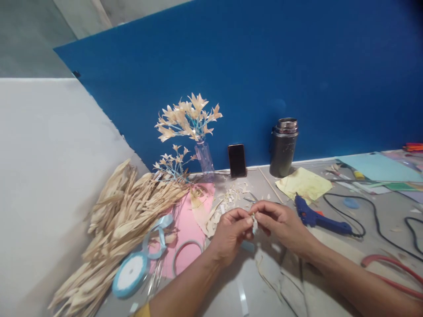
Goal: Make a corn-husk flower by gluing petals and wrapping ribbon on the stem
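Head view, tiny pale husk piece (pixel 253 215), pinched between fingers (pixel 245 222)

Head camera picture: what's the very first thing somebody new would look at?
The big blue board at the back fills most of the view, with pale star-shaped flowers in a clear vase standing before it. In the middle, the left hand and right hand pinch a tiny pale piece together. A heap of dried husks lies on the left.

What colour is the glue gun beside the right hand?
Blue glue gun, orange trigger, clearest in the head view.
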A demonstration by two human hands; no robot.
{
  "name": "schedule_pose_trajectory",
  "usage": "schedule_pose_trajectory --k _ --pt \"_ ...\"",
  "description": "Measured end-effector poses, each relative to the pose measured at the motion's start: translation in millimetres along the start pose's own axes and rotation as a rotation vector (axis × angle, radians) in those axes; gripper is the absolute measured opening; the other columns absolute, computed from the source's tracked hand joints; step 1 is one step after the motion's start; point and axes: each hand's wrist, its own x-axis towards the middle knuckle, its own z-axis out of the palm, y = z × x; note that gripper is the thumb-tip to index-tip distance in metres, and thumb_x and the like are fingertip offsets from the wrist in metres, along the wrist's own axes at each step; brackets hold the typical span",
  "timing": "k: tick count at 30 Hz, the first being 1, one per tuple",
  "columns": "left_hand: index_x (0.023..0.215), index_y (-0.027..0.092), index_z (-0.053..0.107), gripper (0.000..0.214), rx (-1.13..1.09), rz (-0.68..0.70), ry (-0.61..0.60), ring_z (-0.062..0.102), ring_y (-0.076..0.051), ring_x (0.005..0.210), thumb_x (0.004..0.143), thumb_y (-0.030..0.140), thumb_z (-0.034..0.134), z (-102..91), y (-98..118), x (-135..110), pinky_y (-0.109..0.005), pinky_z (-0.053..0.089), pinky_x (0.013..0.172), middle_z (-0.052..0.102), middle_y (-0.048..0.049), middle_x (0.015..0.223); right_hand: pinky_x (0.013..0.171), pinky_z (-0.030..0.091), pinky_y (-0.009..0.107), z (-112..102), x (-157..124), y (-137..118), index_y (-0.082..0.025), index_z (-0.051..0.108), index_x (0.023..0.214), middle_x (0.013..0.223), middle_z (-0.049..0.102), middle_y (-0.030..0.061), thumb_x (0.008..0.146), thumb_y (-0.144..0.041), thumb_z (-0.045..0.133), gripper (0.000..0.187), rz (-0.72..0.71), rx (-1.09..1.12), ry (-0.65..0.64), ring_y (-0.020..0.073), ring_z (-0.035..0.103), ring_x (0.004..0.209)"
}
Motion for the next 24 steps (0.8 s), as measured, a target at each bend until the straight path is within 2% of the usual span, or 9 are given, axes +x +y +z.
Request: schedule_pose_trajectory --k 3,7,12,18,21,24 --pt "0.068 0.016 0.062 0.025 -0.051 -0.016 -0.009 0.046 -0.008 0.05 0.067 0.027 0.084 0.6 -1 1 -0.022 0.036 0.054 0.054 0.0034 0.055 0.058 0.04 0.025 1 0 -1 -0.018 0.069 0.099 0.066 0.063 -0.0021 0.082 -0.035 0.066 0.024 0.052 -0.019 -0.002 0.0128 0.053 0.058" --pt "0.07 0.015 0.06 0.025 -0.086 -0.015 -0.034 0.044 -0.007 0.049 0.07 0.026 0.083 -1.0 3 3 -0.021 0.036 0.053 0.052 0.0041 0.056 0.055 0.038 0.025 -1 3 3 -0.018 0.068 0.091 0.064 0.061 -0.0024 0.077 -0.038 0.071 0.025 0.069 0.022 0.026 0.012 0.051 0.056" --pt "0.073 0.016 0.058 0.025 -0.152 0.024 -0.04 0.044 -0.007 0.051 0.075 0.026 0.081 -6.3 13 6 -0.022 0.039 0.054 0.054 0.0036 0.062 0.051 0.033 0.023 -9 7 7 -0.019 0.06 0.08 0.062 0.057 -0.004 0.084 -0.045 0.065 0.027 0.138 0.185 0.118 0.0087 0.044 0.05" --pt "0.072 0.016 0.057 0.026 -0.158 0.026 -0.016 0.043 -0.006 0.05 0.073 0.024 0.081 -12.1 13 10 -0.022 0.038 0.053 0.053 0.0041 0.064 0.048 0.027 0.023 -13 9 5 -0.022 0.043 0.062 0.048 0.042 -0.0069 0.09 -0.032 0.048 0.03 0.106 0.27 0.18 0.0092 0.034 0.046" --pt "0.071 0.015 0.056 0.027 -0.149 0.014 0.007 0.042 -0.006 0.05 0.073 0.024 0.081 -15.3 11 13 -0.021 0.037 0.052 0.052 0.0042 0.064 0.048 0.029 0.022 -11 8 5 -0.022 0.043 0.06 0.047 0.043 -0.0069 0.089 -0.029 0.046 0.03 0.098 0.195 0.131 0.0093 0.036 0.045" --pt "0.072 0.015 0.057 0.025 -0.135 0.004 0.021 0.042 -0.006 0.051 0.073 0.024 0.08 -18.0 10 16 -0.022 0.037 0.053 0.052 0.0042 0.064 0.047 0.034 0.021 -3 6 7 -0.021 0.056 0.069 0.052 0.057 -0.005 0.087 -0.026 0.047 0.021 0.154 0.028 -0.048 0.0101 0.045 0.044"
